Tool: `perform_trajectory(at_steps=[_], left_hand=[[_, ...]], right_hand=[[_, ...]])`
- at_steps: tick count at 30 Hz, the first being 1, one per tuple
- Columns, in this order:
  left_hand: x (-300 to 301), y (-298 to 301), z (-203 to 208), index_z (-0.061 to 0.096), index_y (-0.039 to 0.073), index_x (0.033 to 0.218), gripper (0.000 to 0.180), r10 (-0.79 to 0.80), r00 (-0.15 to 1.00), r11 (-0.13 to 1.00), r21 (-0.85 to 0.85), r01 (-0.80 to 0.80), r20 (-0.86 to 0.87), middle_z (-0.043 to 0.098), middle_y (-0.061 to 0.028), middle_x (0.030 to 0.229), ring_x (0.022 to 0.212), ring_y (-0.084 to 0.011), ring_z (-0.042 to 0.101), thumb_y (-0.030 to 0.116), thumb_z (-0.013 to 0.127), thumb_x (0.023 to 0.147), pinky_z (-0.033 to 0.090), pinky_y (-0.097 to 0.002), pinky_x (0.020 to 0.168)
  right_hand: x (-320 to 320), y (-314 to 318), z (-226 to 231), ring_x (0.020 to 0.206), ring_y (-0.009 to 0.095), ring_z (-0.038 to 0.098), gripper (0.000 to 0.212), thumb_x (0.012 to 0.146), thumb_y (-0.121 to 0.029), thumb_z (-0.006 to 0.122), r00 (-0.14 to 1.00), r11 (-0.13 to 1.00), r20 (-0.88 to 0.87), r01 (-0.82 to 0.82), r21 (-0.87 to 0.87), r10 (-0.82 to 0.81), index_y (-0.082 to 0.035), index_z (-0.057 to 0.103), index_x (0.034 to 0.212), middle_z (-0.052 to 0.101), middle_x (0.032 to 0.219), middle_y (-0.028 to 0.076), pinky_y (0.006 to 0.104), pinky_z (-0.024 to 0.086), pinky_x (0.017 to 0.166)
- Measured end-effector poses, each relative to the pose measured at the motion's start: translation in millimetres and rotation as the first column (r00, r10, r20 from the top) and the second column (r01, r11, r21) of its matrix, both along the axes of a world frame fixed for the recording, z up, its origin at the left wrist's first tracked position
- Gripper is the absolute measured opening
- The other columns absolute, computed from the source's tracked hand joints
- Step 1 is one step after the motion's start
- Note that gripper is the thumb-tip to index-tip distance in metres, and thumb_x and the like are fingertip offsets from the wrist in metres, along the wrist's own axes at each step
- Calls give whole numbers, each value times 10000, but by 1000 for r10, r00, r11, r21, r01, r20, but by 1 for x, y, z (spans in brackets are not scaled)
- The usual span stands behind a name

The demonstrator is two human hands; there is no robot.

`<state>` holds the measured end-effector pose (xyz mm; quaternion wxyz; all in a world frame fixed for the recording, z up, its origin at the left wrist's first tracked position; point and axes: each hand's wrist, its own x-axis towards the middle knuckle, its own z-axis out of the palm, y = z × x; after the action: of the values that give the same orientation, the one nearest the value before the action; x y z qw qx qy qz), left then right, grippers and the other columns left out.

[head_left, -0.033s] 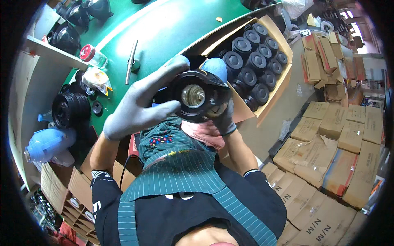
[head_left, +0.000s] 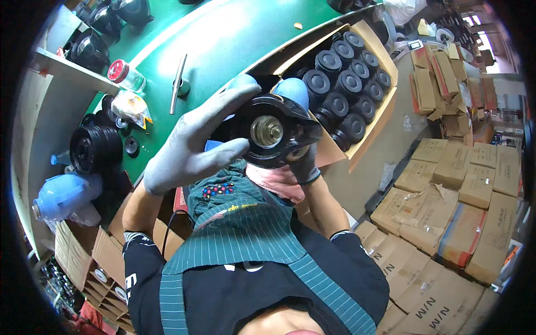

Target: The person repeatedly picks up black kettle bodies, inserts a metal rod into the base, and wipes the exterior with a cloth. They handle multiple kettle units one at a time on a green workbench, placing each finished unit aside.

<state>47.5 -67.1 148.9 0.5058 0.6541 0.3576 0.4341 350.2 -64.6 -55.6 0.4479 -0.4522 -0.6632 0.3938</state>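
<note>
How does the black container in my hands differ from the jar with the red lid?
The black container is held up between your left hand and right hand; the jar rests on the green table.
The container's round opening is uncovered, showing a shiny inside, while the jar has its red lid on.
The container is glossy black; the jar's body is see-through.
Both look rounded.

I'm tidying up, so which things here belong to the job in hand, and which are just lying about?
Likely the job's: black vessel, between left hand and right hand; black round parts.

Seemingly lying about: red-lidded jar; plastic bag; blue container.
</note>
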Motion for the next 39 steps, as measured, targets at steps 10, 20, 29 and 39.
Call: perform_trajectory(at_steps=[10,20,29,39], left_hand=[[18,-3,12,556,-13,1550,683,196,964,926,358,-121,-179,609,-244,1508,1439,-417,573,167,803,939,447,-493,1209],[58,-20,5,749,62,1192,638,657,689,622,737,-266,-306,711,-129,1144,1213,-388,634,577,863,833,504,-603,1110],[46,-7,6,691,173,744,417,429,868,562,826,-40,-251,526,-33,755,921,-303,601,557,813,638,479,-633,938],[57,-10,-2,772,100,1092,602,425,899,567,805,-174,-105,681,-102,1035,1110,-353,649,552,870,707,502,-625,1028]], right_hand=[[5,-7,-23,1384,326,597,1062,786,-339,989,977,989,-205,33,-146,-62,30,403,1591,568,1539,201,449,491,1182],[-20,-18,22,1400,342,596,919,846,-279,932,912,958,-355,112,-265,-205,-48,452,1595,591,1536,187,487,390,1263],[-34,-28,50,1405,303,589,825,946,-210,834,957,994,-277,66,-91,-89,-51,397,1629,574,1562,165,480,337,1302],[-24,-40,21,1459,282,528,806,998,-190,778,982,996,-163,88,-30,-92,-35,335,1653,515,1611,150,471,304,1319]])
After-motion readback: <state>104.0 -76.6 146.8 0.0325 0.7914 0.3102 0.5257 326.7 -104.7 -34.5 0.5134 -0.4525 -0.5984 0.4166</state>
